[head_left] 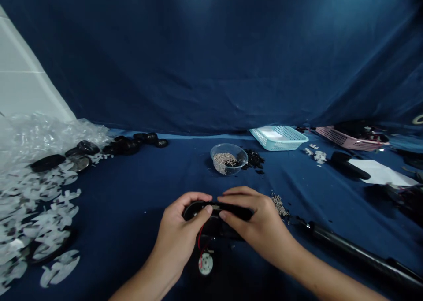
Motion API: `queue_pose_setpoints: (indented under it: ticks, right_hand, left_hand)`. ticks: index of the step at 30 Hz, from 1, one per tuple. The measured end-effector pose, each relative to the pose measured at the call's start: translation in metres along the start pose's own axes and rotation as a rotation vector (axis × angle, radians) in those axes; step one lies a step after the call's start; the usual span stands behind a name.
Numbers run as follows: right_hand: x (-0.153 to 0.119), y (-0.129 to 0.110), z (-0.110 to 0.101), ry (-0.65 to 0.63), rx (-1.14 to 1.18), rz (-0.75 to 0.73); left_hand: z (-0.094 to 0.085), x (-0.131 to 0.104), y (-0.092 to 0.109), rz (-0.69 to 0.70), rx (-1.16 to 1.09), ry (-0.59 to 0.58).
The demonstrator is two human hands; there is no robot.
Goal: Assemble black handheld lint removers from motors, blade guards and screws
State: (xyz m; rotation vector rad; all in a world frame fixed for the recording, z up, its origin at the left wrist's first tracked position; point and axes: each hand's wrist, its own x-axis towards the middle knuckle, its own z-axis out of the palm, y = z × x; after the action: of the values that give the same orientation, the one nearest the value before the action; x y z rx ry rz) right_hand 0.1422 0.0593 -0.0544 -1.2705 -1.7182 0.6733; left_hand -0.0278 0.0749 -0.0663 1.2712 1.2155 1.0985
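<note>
From where I stand, the blue cloth [139,235] is crowded at both sides. White plastic pieces [53,226] heap up on the left, with crumpled clear plastic [59,135] behind them and dark rounded parts [128,146] beyond. Ahead of the hands sits a clear bowl [243,163] of small metal bits, black scraps [254,159] just beside it. A long black tool [360,250] lies near the right forearm, close to a little pile of metal bits [280,205]; nothing blocks the space between hands and bowl.

The left hand [180,224] and right hand [261,217] come in from below, fingers on the far side, thumbs on the near. Both pinch one black casing [239,210] between them, low and central, and cover much of it. A red wire [199,239] runs down beside the left hand to a round pale disc [205,264].

I count one bowl, one tool, one disc and two baskets, one light blue [286,146], one pink [343,138]; the white pieces overlap too much to count.
</note>
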Motion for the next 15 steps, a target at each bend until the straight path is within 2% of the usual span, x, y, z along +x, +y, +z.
queue_pose_setpoints:
  ticks: [3, 5, 10, 15]
  right_hand:
    - [0.0017, -0.0007, -0.0086, -0.116, 0.11, 0.231]
    - [0.0028, 0.0005, -0.0093, -0.187, 0.205, 0.306]
    - [0.0046, 0.0015, -0.0048, -0.221, 0.317, 0.321]
    - [0.003, -0.001, -0.0055, -0.191, 0.34, 0.3]
  left_hand:
    - [-0.0019, 0.0001, 0.0, 0.034, 0.041, -0.002]
    - [-0.0023, -0.0005, -0.0004, 0.066, 0.08, 0.006]
    - [-0.0045, -0.0044, -0.0008, 0.123, 0.102, 0.02]
    - [-0.0065, -0.0088, 0.0012, 0.179, 0.143, 0.013]
